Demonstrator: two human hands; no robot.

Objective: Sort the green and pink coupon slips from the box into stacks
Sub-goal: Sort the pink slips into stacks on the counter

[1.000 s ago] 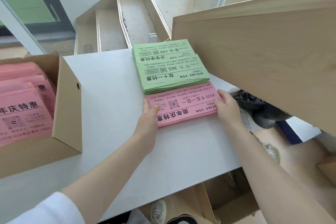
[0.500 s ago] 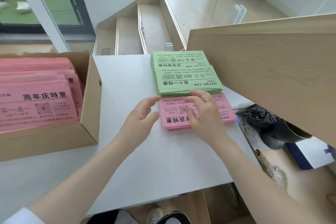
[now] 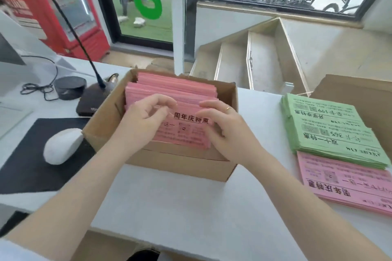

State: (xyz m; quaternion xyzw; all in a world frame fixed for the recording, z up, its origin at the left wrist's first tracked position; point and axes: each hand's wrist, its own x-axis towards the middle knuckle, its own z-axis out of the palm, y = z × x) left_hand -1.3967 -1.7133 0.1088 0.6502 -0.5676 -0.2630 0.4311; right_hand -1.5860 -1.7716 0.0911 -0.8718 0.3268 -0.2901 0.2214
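Head view: open cardboard box (image 3: 169, 161) sits mid-counter (image 3: 180, 207), packed with pink coupon slips (image 3: 182, 133) lying flat in loose layered bundles, printed side up. Both hands are inside the box on top of the slips. Left hand (image 3: 142, 121) rests on the left part of the top slip, fingers (image 3: 161, 101) curled and a little apart, tips hovering over the paper; cannot tell if they pinch a slip. Right hand (image 3: 224, 129) lies on the right part, fingers (image 3: 210, 105) bent and close together, ring (image 3: 228, 108) on one; thumb tucked against the slip edge, grip unclear.

Right side of the counter: green coupon stack (image 3: 331, 129), thick, text facing away from the wearer. Pink coupon stack (image 3: 347, 184) lies just nearer, its far edge tucked under the green stack's near edge, and runs off the right edge of the picture. Brown cardboard flap (image 3: 360, 95) behind the green stack.

Left of the box: white mouse (image 3: 62, 146) on a black mouse pad (image 3: 36, 163), gooseneck microphone base (image 3: 93, 99), round black puck (image 3: 70, 89) with tangled cable. Stairs (image 3: 250, 63) beyond the counter, window with parked bicycles behind.
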